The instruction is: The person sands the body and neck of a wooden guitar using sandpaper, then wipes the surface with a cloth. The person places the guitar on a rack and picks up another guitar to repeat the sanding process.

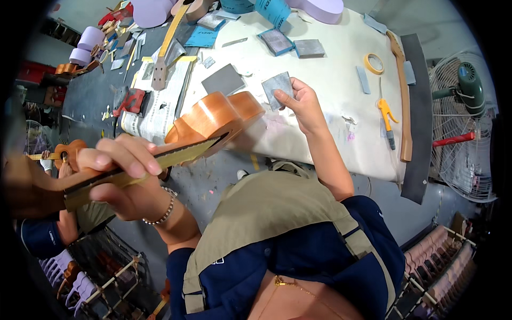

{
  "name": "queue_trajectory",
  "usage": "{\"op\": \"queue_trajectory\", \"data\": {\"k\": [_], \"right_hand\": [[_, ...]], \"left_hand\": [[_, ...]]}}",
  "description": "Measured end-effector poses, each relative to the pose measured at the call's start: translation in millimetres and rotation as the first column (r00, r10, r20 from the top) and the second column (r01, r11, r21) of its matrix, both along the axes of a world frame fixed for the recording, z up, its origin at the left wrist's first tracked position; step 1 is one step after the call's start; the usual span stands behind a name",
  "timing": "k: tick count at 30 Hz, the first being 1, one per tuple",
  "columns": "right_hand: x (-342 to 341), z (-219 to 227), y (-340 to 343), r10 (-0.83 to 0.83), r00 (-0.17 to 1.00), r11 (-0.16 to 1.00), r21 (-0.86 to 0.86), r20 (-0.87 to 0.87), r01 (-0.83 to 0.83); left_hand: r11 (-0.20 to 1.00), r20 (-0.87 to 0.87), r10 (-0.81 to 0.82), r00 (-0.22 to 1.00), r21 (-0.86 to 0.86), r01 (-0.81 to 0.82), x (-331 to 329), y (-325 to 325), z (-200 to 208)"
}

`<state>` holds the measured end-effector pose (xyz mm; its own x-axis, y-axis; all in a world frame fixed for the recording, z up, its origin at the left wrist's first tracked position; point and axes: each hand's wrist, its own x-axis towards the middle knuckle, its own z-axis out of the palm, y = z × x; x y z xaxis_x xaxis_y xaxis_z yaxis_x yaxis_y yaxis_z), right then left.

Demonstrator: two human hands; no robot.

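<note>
At the lower left of the frame, the left hand (125, 173) is wrapping its fingers closed around the neck of an orange ukulele (176, 141), whose long axis is running up-right, body toward the frame's centre and resting against the table edge (320, 154). Further up, right of centre, the right hand (301, 101) is pinching a grey sandpaper square (277, 89) between thumb and fingers above the white tabletop.

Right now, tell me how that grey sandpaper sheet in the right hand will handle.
The sandpaper sheet is thin and pinched by the right hand at one edge, so probably light and bendy. Its gritty face should resist slipping. It lies flat, so it is unlikely to roll.
</note>
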<state>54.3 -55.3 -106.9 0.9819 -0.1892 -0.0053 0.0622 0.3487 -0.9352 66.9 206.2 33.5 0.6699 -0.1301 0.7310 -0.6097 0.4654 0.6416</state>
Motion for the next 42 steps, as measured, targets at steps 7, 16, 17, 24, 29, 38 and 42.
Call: {"op": "queue_trajectory", "data": {"k": [7,16,17,24,29,38,42], "right_hand": [[-37,52,45,0.174,0.985,0.982,-0.074,0.02,-0.172],[-40,73,93,0.031,0.979,0.556,-0.818,0.2,0.149],[-39,74,96,0.031,0.974,0.544,-0.822,0.224,0.172],[-33,72,94,0.035,0.975,0.533,-0.829,0.218,0.166],[-27,72,98,0.004,0.979,0.537,-0.826,0.205,0.171],[-24,74,93,0.061,0.976,0.541,-0.829,0.211,0.146],[-29,62,75,0.145,0.943,0.482,-0.853,0.3,0.198]], "left_hand": [[0.999,0.117,-0.005,0.993,0.033,0.001,-10,-11,4],[0.987,0.159,-0.084,0.984,0.151,0.06,-32,-13,0],[0.986,0.161,-0.091,0.983,0.15,0.066,-33,-13,0],[0.989,0.108,-0.054,0.993,0.144,0.038,-32,-9,0],[0.991,0.092,-0.025,0.995,0.136,0.012,-36,-15,0],[0.982,0.135,-0.001,0.991,0.189,-0.024,-38,-23,0],[0.991,0.101,0.039,0.994,0.123,-0.052,-35,-19,0]]}}
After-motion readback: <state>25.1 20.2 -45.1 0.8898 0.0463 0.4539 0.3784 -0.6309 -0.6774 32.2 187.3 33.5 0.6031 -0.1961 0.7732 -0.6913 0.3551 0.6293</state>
